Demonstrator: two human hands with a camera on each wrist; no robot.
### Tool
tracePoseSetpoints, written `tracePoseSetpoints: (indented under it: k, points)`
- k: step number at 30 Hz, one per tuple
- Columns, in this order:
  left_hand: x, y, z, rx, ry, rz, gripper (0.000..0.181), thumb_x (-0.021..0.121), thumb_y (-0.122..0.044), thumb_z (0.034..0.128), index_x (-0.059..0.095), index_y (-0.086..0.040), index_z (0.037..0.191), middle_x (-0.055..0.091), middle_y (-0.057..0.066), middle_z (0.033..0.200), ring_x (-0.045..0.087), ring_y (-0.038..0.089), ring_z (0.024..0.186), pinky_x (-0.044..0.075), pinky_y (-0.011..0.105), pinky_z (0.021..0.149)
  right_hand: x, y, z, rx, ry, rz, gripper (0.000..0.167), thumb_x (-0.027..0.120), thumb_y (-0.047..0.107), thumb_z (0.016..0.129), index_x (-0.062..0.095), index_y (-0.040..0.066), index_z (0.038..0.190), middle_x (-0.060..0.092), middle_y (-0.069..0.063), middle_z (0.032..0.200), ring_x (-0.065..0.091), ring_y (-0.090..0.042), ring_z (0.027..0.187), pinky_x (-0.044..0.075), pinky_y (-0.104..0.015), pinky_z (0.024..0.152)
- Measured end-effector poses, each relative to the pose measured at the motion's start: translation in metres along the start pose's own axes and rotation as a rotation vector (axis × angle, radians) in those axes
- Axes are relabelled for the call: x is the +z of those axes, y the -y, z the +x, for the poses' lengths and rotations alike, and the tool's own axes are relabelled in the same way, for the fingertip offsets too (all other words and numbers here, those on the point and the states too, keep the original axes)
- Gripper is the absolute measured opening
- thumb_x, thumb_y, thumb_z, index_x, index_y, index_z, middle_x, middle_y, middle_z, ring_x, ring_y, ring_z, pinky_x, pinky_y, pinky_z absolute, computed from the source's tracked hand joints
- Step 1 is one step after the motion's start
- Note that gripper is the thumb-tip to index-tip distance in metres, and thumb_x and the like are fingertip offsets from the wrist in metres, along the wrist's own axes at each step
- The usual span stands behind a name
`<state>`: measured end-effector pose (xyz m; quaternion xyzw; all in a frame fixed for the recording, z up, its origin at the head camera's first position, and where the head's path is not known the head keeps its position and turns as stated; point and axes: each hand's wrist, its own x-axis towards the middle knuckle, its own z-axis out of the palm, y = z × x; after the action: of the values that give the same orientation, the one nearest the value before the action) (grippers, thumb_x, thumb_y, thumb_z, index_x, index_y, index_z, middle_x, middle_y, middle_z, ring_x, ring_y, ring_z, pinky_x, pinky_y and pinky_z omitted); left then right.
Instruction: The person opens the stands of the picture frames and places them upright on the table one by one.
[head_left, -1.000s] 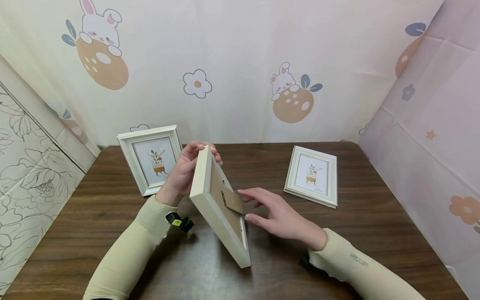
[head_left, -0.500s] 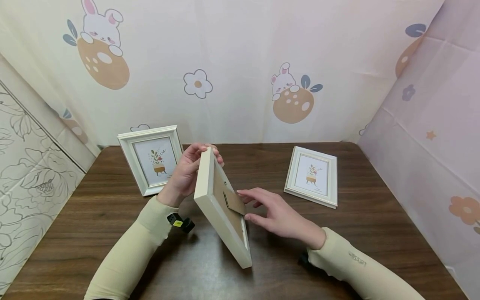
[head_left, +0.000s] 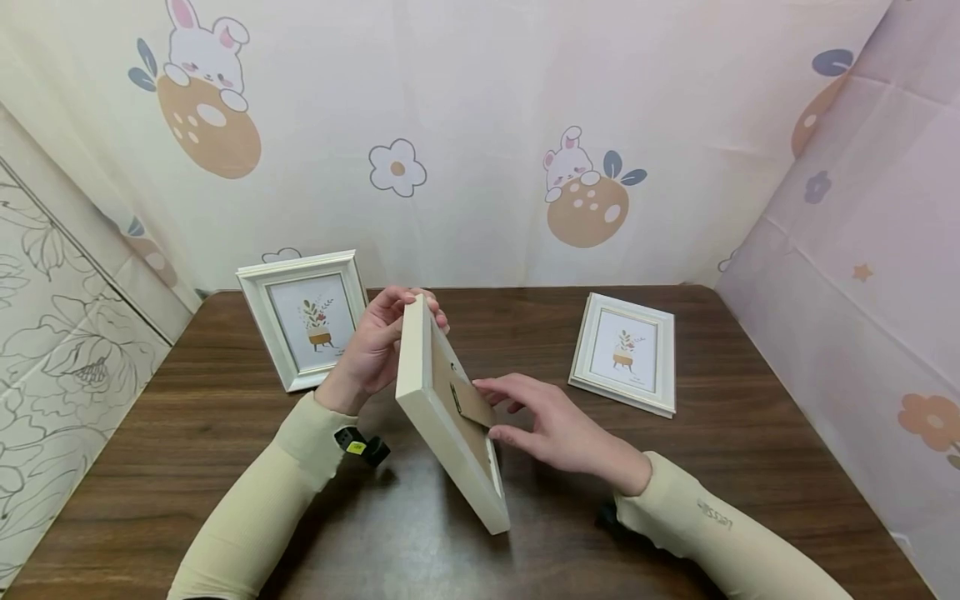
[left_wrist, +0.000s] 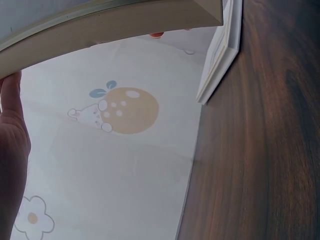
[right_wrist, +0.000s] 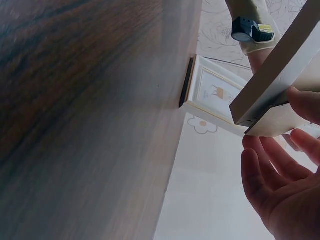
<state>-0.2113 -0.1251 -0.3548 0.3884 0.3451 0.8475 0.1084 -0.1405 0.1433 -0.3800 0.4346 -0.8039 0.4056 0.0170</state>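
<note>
My left hand (head_left: 375, 342) grips the top end of a cream-white picture frame (head_left: 450, 442), held tilted with its brown back facing right. The frame's lower corner is close to the tabletop; contact cannot be told. My right hand (head_left: 558, 425) holds the brown stand flap (head_left: 474, 406) on the back, thumb at one edge and fingers at another. In the right wrist view, the flap (right_wrist: 277, 120) lies between the thumb and fingers of the right hand (right_wrist: 290, 195). The left wrist view shows the frame's edge (left_wrist: 110, 30) above part of the left hand (left_wrist: 12, 135).
A white frame with a plant picture (head_left: 300, 317) stands upright at the back left, partly behind my left hand. Another white frame (head_left: 622, 354) leans back at the right. The dark wooden table (head_left: 720, 500) ends at a patterned curtain (head_left: 480, 208).
The held frame has turned slightly, its near left corner shifting right. Both hands keep their places on frame and flap, nearly unmoved.
</note>
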Motion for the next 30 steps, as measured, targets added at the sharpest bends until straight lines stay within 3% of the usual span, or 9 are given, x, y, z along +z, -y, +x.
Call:
tracePoseSetpoints:
  k: [12, 30]
  points:
    - [-0.001, 0.000, 0.000, 0.001, 0.000, 0.022, 0.017, 0.056, -0.010, 0.0987, 0.068, -0.016, 0.109, 0.064, 0.008, 0.113, 0.064, 0.026, 0.104, 0.050, 0.037, 0.096, -0.009, -0.004, -0.005, -0.019, -0.059, -0.035, 0.052, 0.077, 0.011, 0.088, 0.057, 0.013, 0.136, 0.063, 0.003, 0.123, 0.061, -0.015, 0.104, 0.056, -0.033, 0.082]
    - [-0.003, -0.001, -0.002, -0.004, -0.009, 0.012, 0.019, 0.055, -0.008, 0.0991, 0.068, -0.015, 0.110, 0.065, 0.009, 0.113, 0.066, 0.026, 0.104, 0.051, 0.038, 0.097, -0.021, 0.000, -0.009, 0.008, -0.107, -0.100, 0.046, 0.081, 0.013, 0.085, 0.065, 0.018, 0.129, 0.060, 0.004, 0.129, 0.060, -0.014, 0.114, 0.055, -0.034, 0.086]
